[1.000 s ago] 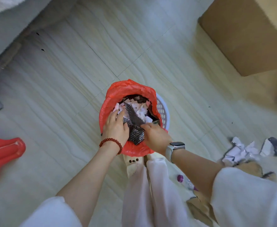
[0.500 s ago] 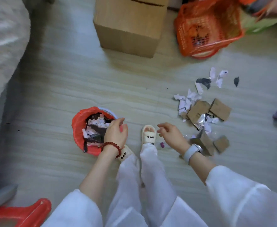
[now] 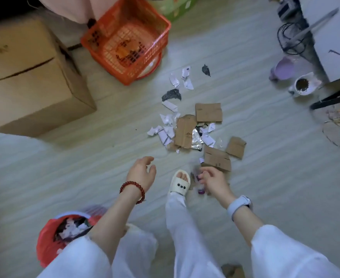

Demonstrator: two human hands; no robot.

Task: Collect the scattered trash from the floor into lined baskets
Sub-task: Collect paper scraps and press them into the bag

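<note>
While the red-lined basket [image 3: 50, 237] sits well left of the slippered foot [image 3: 180, 182], holding torn paper, the left hand [image 3: 142, 173] hangs just left of that foot, fingers loosely spread, holding nothing. Right of the foot, the right hand [image 3: 214, 182] pinches a small purple-capped tube [image 3: 199, 184]. Cardboard pieces [image 3: 208, 112] and paper scraps [image 3: 166, 129] lie beyond the foot.

- Soft, even daylight; faint shadows on the floor [image 3: 64, 167].
- Motion blur throughout, worst at the frame edges.
- Wide-angle bending; corners darken.
</note>
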